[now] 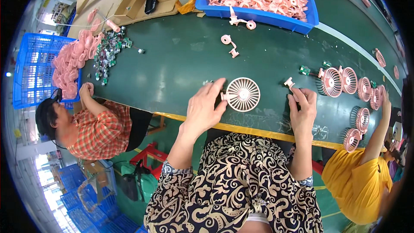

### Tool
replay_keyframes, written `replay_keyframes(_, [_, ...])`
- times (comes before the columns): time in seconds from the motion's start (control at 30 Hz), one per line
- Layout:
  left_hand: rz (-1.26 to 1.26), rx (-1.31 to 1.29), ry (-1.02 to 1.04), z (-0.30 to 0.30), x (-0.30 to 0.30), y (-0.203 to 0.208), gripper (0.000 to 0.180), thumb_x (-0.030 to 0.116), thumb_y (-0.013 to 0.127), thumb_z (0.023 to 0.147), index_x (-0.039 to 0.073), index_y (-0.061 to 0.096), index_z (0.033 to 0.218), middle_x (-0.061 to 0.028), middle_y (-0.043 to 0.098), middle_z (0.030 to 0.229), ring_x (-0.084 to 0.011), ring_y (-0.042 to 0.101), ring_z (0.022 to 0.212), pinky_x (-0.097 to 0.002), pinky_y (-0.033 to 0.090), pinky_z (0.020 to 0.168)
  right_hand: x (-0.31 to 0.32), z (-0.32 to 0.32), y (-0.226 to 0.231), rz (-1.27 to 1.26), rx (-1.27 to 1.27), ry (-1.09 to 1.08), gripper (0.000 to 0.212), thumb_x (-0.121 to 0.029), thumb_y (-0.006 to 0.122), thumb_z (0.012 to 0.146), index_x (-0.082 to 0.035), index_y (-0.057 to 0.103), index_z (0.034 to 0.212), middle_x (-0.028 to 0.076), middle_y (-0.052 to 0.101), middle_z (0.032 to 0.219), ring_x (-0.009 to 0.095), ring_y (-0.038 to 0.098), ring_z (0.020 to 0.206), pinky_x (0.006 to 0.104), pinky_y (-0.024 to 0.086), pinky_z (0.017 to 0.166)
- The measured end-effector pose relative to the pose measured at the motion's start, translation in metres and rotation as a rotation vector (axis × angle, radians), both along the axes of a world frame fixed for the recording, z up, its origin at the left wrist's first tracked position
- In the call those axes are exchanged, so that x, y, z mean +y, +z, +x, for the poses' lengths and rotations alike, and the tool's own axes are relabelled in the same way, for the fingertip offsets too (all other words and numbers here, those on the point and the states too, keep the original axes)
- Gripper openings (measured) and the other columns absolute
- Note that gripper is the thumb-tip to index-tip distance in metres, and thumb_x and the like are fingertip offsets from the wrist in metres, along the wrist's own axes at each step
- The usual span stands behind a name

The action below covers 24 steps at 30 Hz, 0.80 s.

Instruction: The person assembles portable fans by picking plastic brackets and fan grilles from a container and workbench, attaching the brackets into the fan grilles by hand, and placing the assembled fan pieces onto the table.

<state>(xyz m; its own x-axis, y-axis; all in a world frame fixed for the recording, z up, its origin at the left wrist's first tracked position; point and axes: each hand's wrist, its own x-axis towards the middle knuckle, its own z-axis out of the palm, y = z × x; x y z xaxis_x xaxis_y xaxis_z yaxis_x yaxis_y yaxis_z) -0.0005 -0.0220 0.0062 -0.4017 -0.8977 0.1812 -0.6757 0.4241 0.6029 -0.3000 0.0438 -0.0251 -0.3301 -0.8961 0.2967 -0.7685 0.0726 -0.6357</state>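
Note:
My left hand (202,108) is at the left side of a round pink fan cage (243,95). Thumb and fingers close around the short stub on the cage's side, and the slatted face is turned up. A bit of something small and greenish shows behind the fingers, too hidden to name. To the right, my right hand (303,110) pinches a small pink plastic bracket (289,83) by its lower end, apart from the cage. Farther back on the table lies a loose pink bracket (230,45) with a ring at one end.
A blue bin (258,15) heaped with pink parts stands at the back of the green table (172,60). Several pink fan cages (331,82) and a green circuit board (304,70) lie right. Boards with wires (110,51) lie left, near a blue basket (36,67). Co-workers sit on both sides.

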Motion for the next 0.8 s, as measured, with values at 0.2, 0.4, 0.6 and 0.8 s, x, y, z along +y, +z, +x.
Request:
replay_keyframes(0.2, [-0.034, -0.159, 0.167, -0.007, 0.002, -0.004, 0.026, 0.016, 0.076, 0.088, 0.006, 0.072, 0.112, -0.0108, 0.073, 0.094, -0.0341, 0.067, 0.089, -0.0451, 0.054, 0.076, 0.003, 0.004, 0.002, -0.024, 0.022, 0.010, 0.027, -0.005, 0.077, 0.091, -0.008, 0.075, 0.117, 0.012, 0.061, 0.107, 0.025, 0.067, 0.086, 0.0368, 0.054, 0.077])
replay_keyframes(0.4, [-0.192, -0.155, 0.135, -0.011, 0.007, -0.008, 0.011, 0.017, 0.075, 0.089, 0.006, 0.074, 0.092, -0.0089, 0.070, 0.083, -0.0311, 0.063, 0.081, -0.0446, 0.052, 0.072, 0.006, 0.002, 0.003, 0.040, 0.044, -0.009, 0.024, -0.007, 0.076, 0.091, -0.005, 0.073, 0.115, 0.014, 0.063, 0.105, 0.027, 0.069, 0.083, 0.0385, 0.055, 0.076])
replay_keyframes(0.6, [-0.171, -0.084, 0.059, -0.004, 0.010, -0.011, 0.009, 0.016, 0.075, 0.089, 0.008, 0.079, 0.092, -0.0097, 0.072, 0.079, -0.0310, 0.064, 0.077, -0.0433, 0.052, 0.070, 0.008, 0.045, 0.024, -0.028, 0.010, 0.127, 0.030, -0.015, 0.084, 0.084, -0.004, 0.073, 0.109, 0.011, 0.066, 0.092, 0.020, 0.064, 0.065, 0.0362, 0.053, 0.059])
replay_keyframes(0.8, [0.105, 0.186, 0.073, 0.004, 0.008, -0.029, 0.011, 0.016, 0.075, 0.091, 0.006, 0.079, 0.094, -0.0088, 0.073, 0.077, -0.0261, 0.067, 0.072, -0.0385, 0.052, 0.067, 0.003, 0.089, 0.023, -0.117, 0.050, 0.291, 0.029, -0.010, 0.086, 0.080, -0.005, 0.073, 0.106, 0.009, 0.067, 0.097, 0.024, 0.069, 0.071, 0.0360, 0.056, 0.060])
